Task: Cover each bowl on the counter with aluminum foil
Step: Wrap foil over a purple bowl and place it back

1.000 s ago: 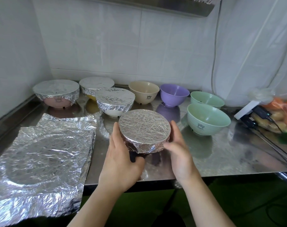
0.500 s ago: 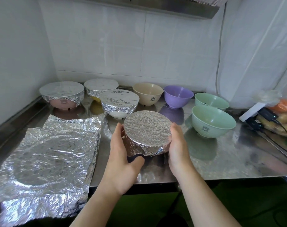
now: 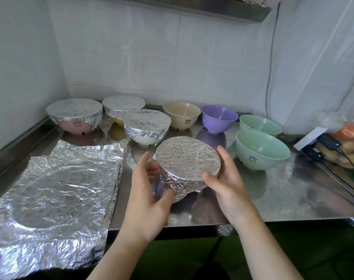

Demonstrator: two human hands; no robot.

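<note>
White tile backs a steel counter [image 3: 273, 199] set into a corner, and over its near edge I hold the foil-wrapped bowl [image 3: 187, 156], tipped so its foil top leans toward me and to the left.

My left hand [image 3: 149, 197] grips it from the side: the thumb presses into the crumpled foil skirt low on the wall and the fingers [image 3: 151, 171] curl round the far side. My right hand [image 3: 226, 178] cups the opposite rim, thumb on the near edge of the foil and fingers wrapped behind. Whether the bowl's foot touches the counter I cannot tell.

I judge the bowl light and stiff, probably plastic, so it needs little force. The foil is the delicate part: thin, easily torn or dented, and slick where it is smooth. Best to hold it at the wall under the rim, where the folds are bunched, and keep my fingers off the drumhead top.

Behind it stand three covered bowls [image 3: 146, 126] in a cluster at the back left. Uncovered yet are a beige bowl [image 3: 181, 117], a purple bowl [image 3: 219, 118] and two green bowls [image 3: 262, 151], so by my count the task is about half done. Spare foil sheets [image 3: 57, 195] lie stacked on my left, hanging over the counter edge. At the far right sit a white adapter with black cables [image 3: 317, 147] and a bag of produce [image 3: 349, 142].
</note>
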